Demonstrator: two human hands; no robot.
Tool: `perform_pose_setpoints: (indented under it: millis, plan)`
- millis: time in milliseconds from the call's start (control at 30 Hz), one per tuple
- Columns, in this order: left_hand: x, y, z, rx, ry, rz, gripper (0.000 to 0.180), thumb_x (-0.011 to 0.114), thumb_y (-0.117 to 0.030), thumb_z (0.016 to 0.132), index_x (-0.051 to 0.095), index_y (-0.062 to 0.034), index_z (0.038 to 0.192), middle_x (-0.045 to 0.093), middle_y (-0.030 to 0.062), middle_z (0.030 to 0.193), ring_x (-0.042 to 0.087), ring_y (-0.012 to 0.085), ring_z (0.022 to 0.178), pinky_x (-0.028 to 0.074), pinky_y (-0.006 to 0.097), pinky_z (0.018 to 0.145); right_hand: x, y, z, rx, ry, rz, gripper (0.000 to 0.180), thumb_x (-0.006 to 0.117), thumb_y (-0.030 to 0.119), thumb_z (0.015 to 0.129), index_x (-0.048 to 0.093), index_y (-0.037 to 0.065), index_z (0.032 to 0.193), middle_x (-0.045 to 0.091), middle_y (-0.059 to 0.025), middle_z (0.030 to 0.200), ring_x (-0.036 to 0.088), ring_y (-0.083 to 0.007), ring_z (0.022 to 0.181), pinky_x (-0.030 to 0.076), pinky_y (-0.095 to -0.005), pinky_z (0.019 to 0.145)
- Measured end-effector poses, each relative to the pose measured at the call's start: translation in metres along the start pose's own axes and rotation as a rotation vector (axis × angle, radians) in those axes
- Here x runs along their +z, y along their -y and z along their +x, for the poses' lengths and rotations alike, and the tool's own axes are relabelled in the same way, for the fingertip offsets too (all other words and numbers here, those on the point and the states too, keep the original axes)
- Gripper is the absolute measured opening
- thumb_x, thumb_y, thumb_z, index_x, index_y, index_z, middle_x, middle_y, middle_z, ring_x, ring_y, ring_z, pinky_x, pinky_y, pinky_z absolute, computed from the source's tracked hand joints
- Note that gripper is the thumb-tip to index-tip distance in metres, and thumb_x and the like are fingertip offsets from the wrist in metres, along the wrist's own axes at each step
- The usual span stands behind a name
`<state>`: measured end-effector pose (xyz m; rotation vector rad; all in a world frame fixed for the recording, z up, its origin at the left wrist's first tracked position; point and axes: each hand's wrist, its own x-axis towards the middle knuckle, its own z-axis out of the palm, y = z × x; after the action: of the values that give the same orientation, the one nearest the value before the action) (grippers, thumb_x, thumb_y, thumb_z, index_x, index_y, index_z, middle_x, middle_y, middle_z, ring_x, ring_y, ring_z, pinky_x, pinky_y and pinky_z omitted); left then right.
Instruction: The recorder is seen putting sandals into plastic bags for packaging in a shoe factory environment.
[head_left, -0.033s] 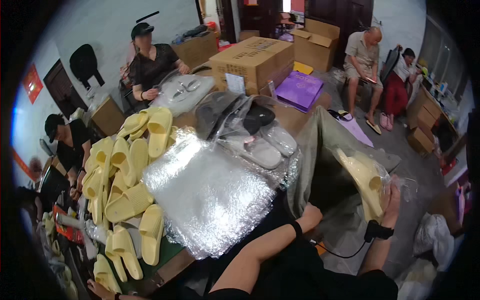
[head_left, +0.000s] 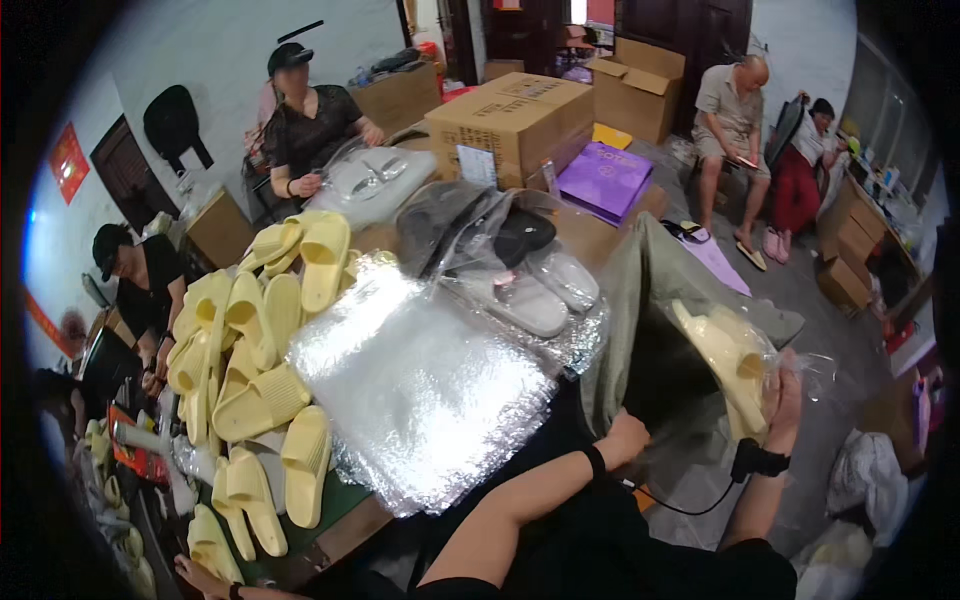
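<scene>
Pale yellow foam slipper in clear plastic bag (head_left: 735, 365): head view, my right hand (head_left: 783, 395) clamps it over the open grey-green sack (head_left: 640, 300), whose rim my left hand (head_left: 625, 440) pinches. Light, soft, the film likely slippery; best gripped mid-sole.

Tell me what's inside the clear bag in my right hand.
A pale yellow slipper shows through the clear bag held by the right hand. Any second slipper behind it is hidden.
</scene>
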<state>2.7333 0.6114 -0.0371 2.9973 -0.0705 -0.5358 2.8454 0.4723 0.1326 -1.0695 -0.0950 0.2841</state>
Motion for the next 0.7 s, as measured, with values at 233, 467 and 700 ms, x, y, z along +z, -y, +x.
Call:
perform_pose_setpoints:
  millis: [233, 467, 700]
  plan:
    - [0.022, -0.001, -0.034, 0.014, -0.267, -0.057, 0.015, 0.057, -0.012, 0.078, 0.07, -0.0092, 0.082, 0.068, 0.009, 0.083, 0.064, 0.0245, 0.079, 0.045, 0.046, 0.076, -0.046, -0.026, 0.025, 0.019, 0.336, -0.023, 0.007, 0.053, 0.012, 0.089, 0.048, 0.009, 0.085, 0.046, 0.0028, 0.075, 0.047, -0.007, 0.071, 0.039, -0.0203, 0.065]
    - [0.021, 0.009, -0.045, 0.032, -0.232, 0.021, 0.018, 0.053, -0.017, 0.083, 0.07, -0.016, 0.089, 0.065, 0.0029, 0.07, 0.064, 0.0216, 0.065, 0.043, 0.042, 0.075, -0.048, -0.05, 0.028, 0.02, 0.17, -0.498, 0.009, 0.061, 0.019, 0.088, 0.057, 0.012, 0.091, 0.049, 0.0046, 0.075, 0.044, -0.0039, 0.065, 0.034, -0.0208, 0.056]
    - [0.025, -0.001, -0.055, -0.013, -0.33, 0.06, 0.022, 0.05, -0.014, 0.086, 0.065, -0.0177, 0.101, 0.06, 0.0009, 0.061, 0.062, 0.0196, 0.062, 0.04, 0.038, 0.077, -0.065, -0.074, 0.119, -0.707, 0.178, -1.326, 0.017, 0.053, 0.008, 0.085, 0.06, 0.0, 0.099, 0.062, -0.0159, 0.083, 0.06, -0.0318, 0.077, 0.046, -0.0386, 0.069]
